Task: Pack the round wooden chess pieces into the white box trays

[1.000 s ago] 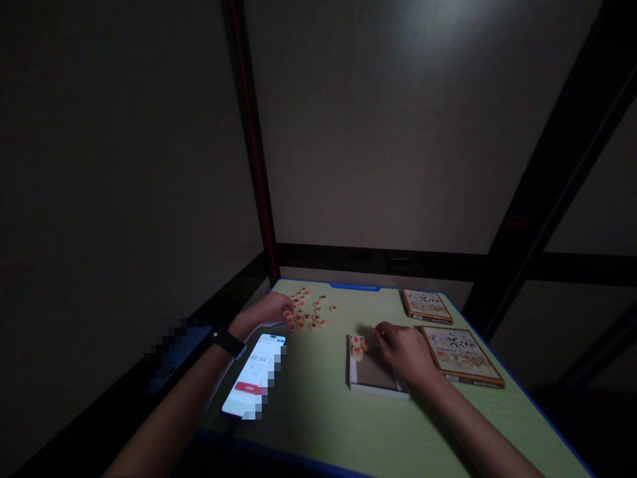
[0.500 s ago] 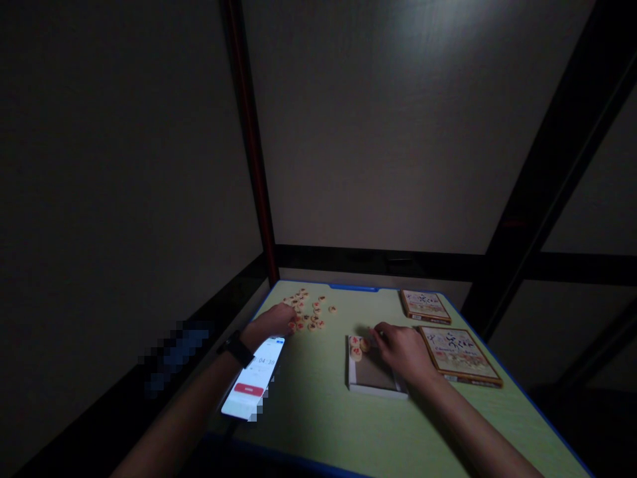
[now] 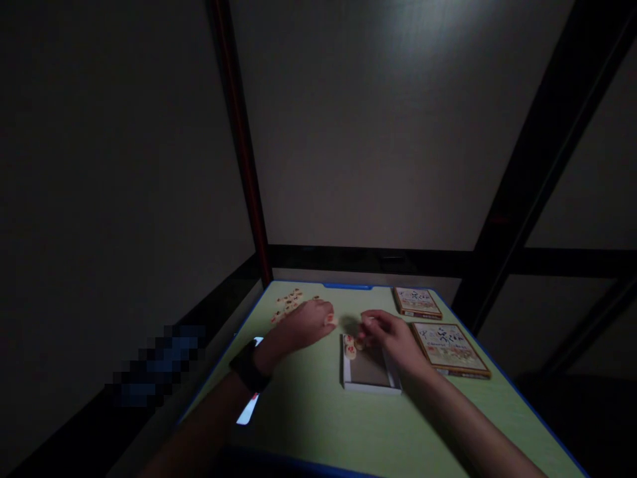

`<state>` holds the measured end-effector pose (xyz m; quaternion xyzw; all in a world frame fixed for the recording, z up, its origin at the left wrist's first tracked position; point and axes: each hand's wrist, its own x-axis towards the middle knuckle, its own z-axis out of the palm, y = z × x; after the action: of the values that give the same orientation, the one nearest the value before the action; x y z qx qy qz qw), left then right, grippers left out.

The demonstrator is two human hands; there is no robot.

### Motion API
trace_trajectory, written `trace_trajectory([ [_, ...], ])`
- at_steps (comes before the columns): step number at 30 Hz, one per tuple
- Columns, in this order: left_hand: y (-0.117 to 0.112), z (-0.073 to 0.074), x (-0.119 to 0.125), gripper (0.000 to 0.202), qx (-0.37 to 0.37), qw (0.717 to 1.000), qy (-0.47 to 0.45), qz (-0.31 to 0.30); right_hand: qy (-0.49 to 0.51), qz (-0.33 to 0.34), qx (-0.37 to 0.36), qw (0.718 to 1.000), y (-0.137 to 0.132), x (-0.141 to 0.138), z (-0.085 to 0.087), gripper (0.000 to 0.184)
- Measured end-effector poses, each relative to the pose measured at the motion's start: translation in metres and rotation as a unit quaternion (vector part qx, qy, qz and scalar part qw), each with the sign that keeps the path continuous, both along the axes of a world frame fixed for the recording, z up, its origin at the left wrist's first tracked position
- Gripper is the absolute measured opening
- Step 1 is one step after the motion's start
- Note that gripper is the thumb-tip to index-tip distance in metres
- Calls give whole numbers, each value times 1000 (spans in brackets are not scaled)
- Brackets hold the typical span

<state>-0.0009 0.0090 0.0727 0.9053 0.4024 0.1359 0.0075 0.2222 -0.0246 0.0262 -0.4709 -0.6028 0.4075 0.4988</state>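
Between the fingertips of my left hand (image 3: 304, 325) is a round Chinese chess piece (image 3: 330, 320) with a red character, held above the table left of a shallow box. My right hand (image 3: 393, 335) is over the box's upper right part, thumb and fingers pinched together; whatever they hold, if anything, cannot be made out. The open box (image 3: 372, 390) has a white rim and a brown bottom. A few pieces (image 3: 350, 350) sit in its upper left corner, partly near my right fingertips. Several more pieces (image 3: 288, 302) lie loose behind my left hand, which hides some of them.
Two flat printed boxes, a nearer one (image 3: 450, 348) and a farther one (image 3: 417, 302), lie at the right. A lit phone (image 3: 247, 410) is partly hidden under my left wrist. The green table (image 3: 308, 425) has a blue edge, with a wall behind it.
My left hand has moved right from the loose pieces, carrying a chess piece towards the box. My right hand stays by the box, its fingers slightly raised. The view has shifted a little.
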Motion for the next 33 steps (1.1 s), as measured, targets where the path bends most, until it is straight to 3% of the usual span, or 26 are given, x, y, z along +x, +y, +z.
trace_trajectory([
  [2,-8,1,27,16,13,995,-94,-25,167,47,-65,983,2,-1,0,47],
  [4,-13,-3,51,15,5,988,-154,-18,255,64,-91,961,3,-1,0,45],
  [7,-13,-14,72,16,-1,974,-228,3,300,55,-87,948,6,1,-2,37],
  [11,-5,-32,80,15,-17,942,-334,11,318,24,-87,944,13,5,-10,38],
  [16,10,-52,76,30,-117,841,-527,34,293,-11,-78,953,19,9,-15,41],
  [20,19,-64,70,26,-208,765,-608,38,260,-6,-64,963,18,11,-13,41],
  [24,16,-65,66,40,-321,691,-646,50,212,-2,-63,975,16,10,-11,42],
  [28,6,-60,65,35,-399,605,-688,32,177,3,-34,984,19,9,-11,46],
  [30,3,-58,65,31,-421,582,-695,27,163,1,-21,986,20,8,-11,42],
  [33,0,-57,66,26,-436,574,-693,27,152,-6,5,988,18,8,-11,37],
])
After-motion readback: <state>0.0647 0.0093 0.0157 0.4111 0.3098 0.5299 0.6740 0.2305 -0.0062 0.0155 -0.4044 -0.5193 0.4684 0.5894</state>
